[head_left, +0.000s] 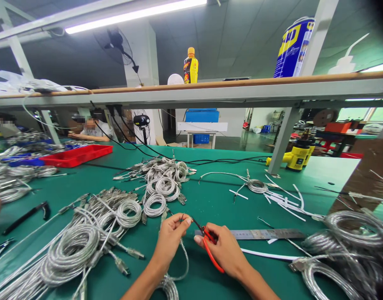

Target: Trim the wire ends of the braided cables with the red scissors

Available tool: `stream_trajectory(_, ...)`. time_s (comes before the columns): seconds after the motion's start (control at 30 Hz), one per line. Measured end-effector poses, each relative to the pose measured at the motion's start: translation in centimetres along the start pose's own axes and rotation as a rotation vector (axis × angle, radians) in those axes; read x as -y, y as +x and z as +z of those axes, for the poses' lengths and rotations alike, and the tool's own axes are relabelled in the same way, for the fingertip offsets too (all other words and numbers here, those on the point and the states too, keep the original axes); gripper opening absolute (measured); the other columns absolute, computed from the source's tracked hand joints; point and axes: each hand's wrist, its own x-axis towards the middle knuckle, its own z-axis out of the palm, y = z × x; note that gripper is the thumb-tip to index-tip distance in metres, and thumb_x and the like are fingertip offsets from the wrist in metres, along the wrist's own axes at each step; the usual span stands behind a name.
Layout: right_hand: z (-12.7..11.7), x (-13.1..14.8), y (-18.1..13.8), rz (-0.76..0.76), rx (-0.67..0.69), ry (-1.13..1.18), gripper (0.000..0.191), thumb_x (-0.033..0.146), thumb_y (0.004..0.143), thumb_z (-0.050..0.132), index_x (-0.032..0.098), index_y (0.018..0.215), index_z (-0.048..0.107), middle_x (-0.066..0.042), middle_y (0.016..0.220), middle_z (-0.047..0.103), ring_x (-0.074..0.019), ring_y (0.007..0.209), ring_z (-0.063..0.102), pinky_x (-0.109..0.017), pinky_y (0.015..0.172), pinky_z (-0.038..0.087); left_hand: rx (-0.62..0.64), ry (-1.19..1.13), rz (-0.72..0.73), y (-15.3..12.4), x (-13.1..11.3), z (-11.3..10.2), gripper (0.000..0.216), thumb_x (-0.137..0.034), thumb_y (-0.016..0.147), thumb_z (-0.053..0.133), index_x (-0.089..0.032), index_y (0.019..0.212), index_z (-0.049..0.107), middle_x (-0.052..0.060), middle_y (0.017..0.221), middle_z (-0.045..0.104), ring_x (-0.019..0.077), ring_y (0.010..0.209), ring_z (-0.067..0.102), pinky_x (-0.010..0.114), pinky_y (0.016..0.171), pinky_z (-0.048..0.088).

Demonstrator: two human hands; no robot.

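My left hand [170, 238] is closed, its thumb and forefinger pinching the end of a clear-jacketed silvery cable [185, 259]. That cable loops down below the hand to a coil [169, 287] at the lower edge. In my right hand [225, 250] are red-handled pliers [212, 260], their dark jaws pointing at the left fingertips. Whether the jaws touch the wire, I cannot tell. A steel ruler [266, 234] lies flat just beyond the right hand, partly covered by it. To the left is a pile of coiled USB cables [75, 250]; another pile [162, 183] lies farther back.
White sleeve pieces [285, 202] lie beyond the ruler, near a small coil [257, 186]. More coiled cables [351, 241] fill the right side. A red tray [77, 156] and a black-handled tool [25, 218] are left. A shelf [191, 93] crosses overhead. People sit behind.
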Motion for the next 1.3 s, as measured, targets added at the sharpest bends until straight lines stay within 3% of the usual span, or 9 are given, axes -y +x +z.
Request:
stream_trajectory(0.47,-0.3,-0.2,0.3,-0.075,0.011,-0.01,0.038,0.046,0.074,0.043,0.017,0.05,0.044,0.006,0.046,0.033,-0.0085,0.048,0.027,-0.02,0.046,0.019,0.011,0.019,0.005,0.0,0.0,0.0,0.026,-0.039,0.065,0.056,-0.013,0.064,0.053,-0.009,0.044,0.022,0.0054,0.042,0.016,0.021,0.041,0.009)
stream_trajectory(0.87,-1.4,1.2,0.0,-0.007,0.008,-0.211,0.037,0.051,0.072,0.042,0.02,0.055,0.048,0.0,0.049,0.051,-0.0149,0.056,0.043,-0.023,0.049,0.022,-0.018,0.016,0.0,-0.1,-0.1,0.0,0.026,-0.039,0.064,0.057,-0.013,0.065,0.055,-0.009,0.044,0.022,0.0056,0.042,0.015,0.02,0.04,0.009)
stream_trajectory(1.3,-0.6,0.4,0.1,-0.029,-0.038,-0.232,0.043,0.052,0.076,0.036,0.019,0.051,0.046,0.001,0.046,0.049,-0.0143,0.057,0.043,-0.023,0.048,0.019,0.005,0.015,0.007,0.0,-0.1,0.1,0.026,-0.039,0.065,0.056,-0.013,0.066,0.053,-0.009,0.044,0.022,0.0055,0.042,0.015,0.021,0.04,0.009)
